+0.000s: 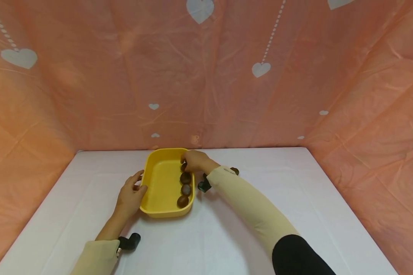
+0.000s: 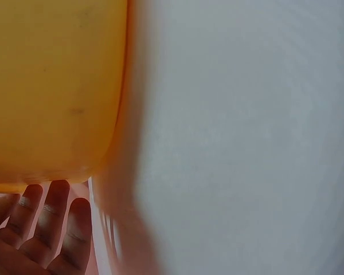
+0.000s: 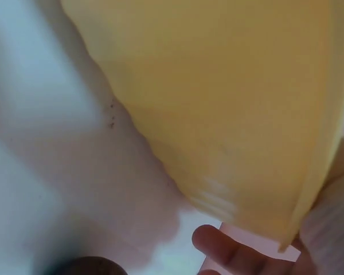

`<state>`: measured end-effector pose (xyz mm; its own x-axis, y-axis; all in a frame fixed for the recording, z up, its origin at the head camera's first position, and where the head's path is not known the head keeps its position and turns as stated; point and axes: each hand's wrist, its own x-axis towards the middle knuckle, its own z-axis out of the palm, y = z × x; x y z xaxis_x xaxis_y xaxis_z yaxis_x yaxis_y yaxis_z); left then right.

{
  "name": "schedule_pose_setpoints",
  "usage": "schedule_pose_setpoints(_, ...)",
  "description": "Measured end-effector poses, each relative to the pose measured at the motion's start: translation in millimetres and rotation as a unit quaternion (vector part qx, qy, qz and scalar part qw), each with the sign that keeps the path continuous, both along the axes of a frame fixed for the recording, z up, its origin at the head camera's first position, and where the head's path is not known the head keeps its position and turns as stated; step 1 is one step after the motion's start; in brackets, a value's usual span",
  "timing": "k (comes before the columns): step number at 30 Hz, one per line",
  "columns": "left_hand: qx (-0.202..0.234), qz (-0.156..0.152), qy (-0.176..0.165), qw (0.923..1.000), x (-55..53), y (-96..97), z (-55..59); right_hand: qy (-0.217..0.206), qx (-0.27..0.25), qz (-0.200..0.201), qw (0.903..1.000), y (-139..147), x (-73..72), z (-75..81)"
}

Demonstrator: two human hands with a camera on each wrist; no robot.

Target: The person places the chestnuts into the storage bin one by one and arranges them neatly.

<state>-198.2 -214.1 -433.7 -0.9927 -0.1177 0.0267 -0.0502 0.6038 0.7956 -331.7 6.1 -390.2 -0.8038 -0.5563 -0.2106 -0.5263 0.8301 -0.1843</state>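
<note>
A yellow rectangular tray (image 1: 161,179) stands on the white table. Along its right side lie dark brown balls in a row, a ball (image 1: 182,201) nearest the front and another ball (image 1: 185,178) further back. My left hand (image 1: 129,198) touches the tray's left side, its fingers (image 2: 74,235) spread against the outer wall. Over the tray's far right part reaches my right hand (image 1: 197,160), fingers bent down and pinching the rearmost brown ball (image 1: 184,167). That grasp is hidden in the right wrist view, where the right fingers (image 3: 232,249) show past the tray wall.
Another brown ball (image 1: 234,171) sits on the table right of the tray, partly behind the right sleeve (image 1: 251,202). An orange curtain (image 1: 227,95) with white hearts hangs behind the table and at both sides. Each wrist carries a small black camera (image 1: 130,241).
</note>
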Motion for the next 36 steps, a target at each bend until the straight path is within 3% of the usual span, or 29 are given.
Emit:
schedule_pose_setpoints(6, 0.001, 0.000, -0.003, 1.0000, -1.9, 1.1, -1.9, 0.007, -0.020, 0.004, 0.9998, 7, 2.9, 2.5)
schedule_pose_setpoints(12, -0.004, -0.002, 0.002, 1.0000, -4.0, 1.7, -2.3, -0.006, -0.059, 0.015, 0.9981, 18, 9.9, 15.3)
schedule_pose_setpoints(19, -0.008, -0.002, 0.005, 1.0000, -7.3, 1.4, -2.9, -0.023, -0.150, 0.048, 0.9872, 31, 16.0, 30.8)
schedule_pose_setpoints(27, -0.004, 0.001, 0.003, 1.0000, -8.9, 1.1, -3.5, -0.026, -0.194, 0.031, 0.9803, 45, 21.1, 36.3)
schedule_pose_setpoints(32, -0.003, 0.001, 0.002, 1.0000, -9.4, 1.1, -3.3, -0.019, -0.191, 0.033, 0.9809, 55, 20.7, 32.6)
schedule_pose_setpoints(36, -0.002, 0.000, -0.002, 1.0000, -9.7, 1.1, -2.9, -0.015, -0.155, 0.031, 0.9874, 63, 19.1, 25.3)
